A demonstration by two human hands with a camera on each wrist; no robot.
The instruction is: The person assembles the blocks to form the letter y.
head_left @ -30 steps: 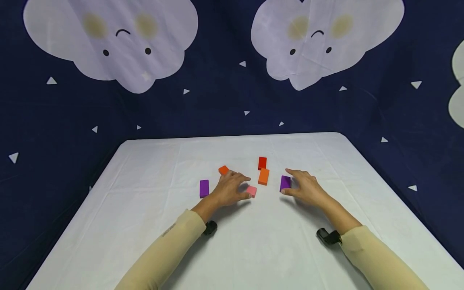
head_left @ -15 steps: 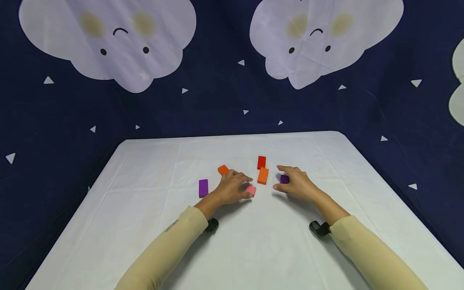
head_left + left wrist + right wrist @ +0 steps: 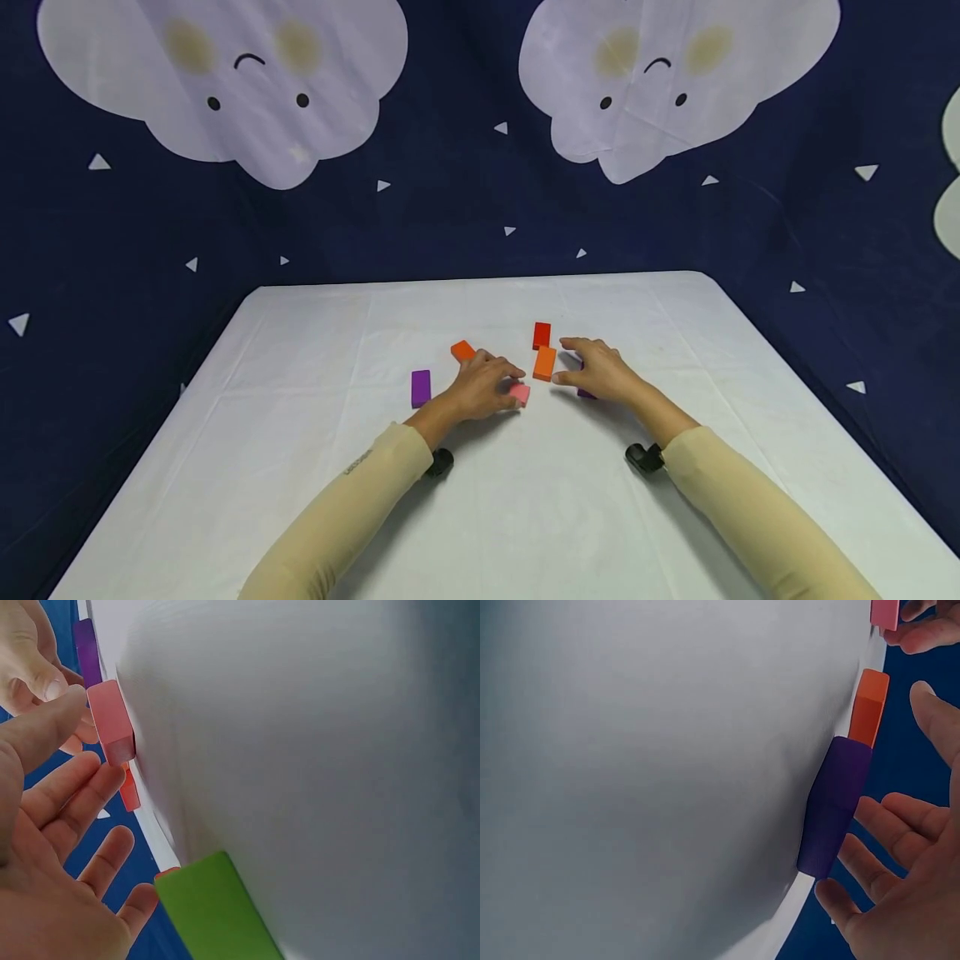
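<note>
My left hand (image 3: 480,387) hovers low over the table around a pink block (image 3: 521,393), fingers spread and thumb apart from them. In the left wrist view the thumb tip and fingertips are close to the pink block (image 3: 112,720); I cannot tell whether they touch it. Below those fingers is a green block (image 3: 217,907), which the hand hides in the head view. My right hand (image 3: 603,375) reaches over a purple block (image 3: 586,393), mostly covered by it. Its thumb and fingers are spread, holding nothing, with the tips near an orange block (image 3: 544,364).
A red block (image 3: 542,335) lies just behind the orange one. To the left are a second purple block (image 3: 421,389) and another orange piece (image 3: 462,351), partly behind the left hand. The white-covered table (image 3: 450,533) ends at a dark blue cloud-printed backdrop (image 3: 450,233).
My right hand has moved left, from beside the purple block to over it and close to the orange block. My left hand has barely shifted. The blocks look unmoved.
</note>
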